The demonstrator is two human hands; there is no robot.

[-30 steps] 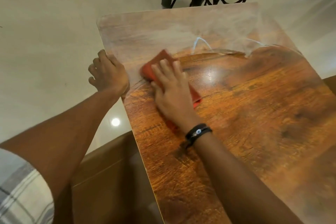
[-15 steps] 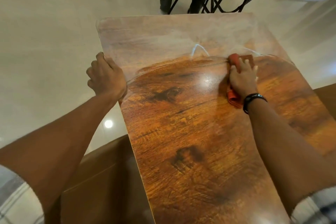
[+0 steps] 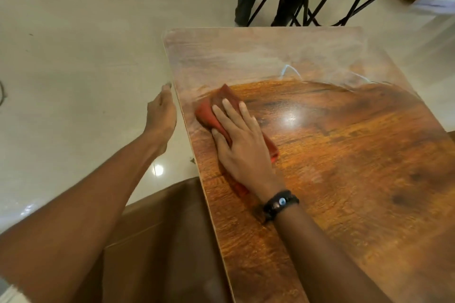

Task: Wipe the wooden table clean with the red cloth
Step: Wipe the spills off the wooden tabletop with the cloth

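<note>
Your right hand (image 3: pixel 242 145) is flat, palm down, fingers straight and slightly spread, pressing the red cloth (image 3: pixel 209 112) onto the wooden surface (image 3: pixel 344 155). No grasp, just pressure. The cloth sits under the palm and fingers. One folded corner pokes out past the fingertips, and a strip shows on the little-finger side and by the wrist. There's a black wristband (image 3: pixel 280 203) on that wrist. Your left hand (image 3: pixel 161 112) is off the surface, just beside its left edge, fingers relaxed, holding nothing. Can't tell if a fingertip touches the edge. A whitish haze (image 3: pixel 246 56) covers the wood beyond the right fingertips; under and right of the hand it's glossy.
</note>
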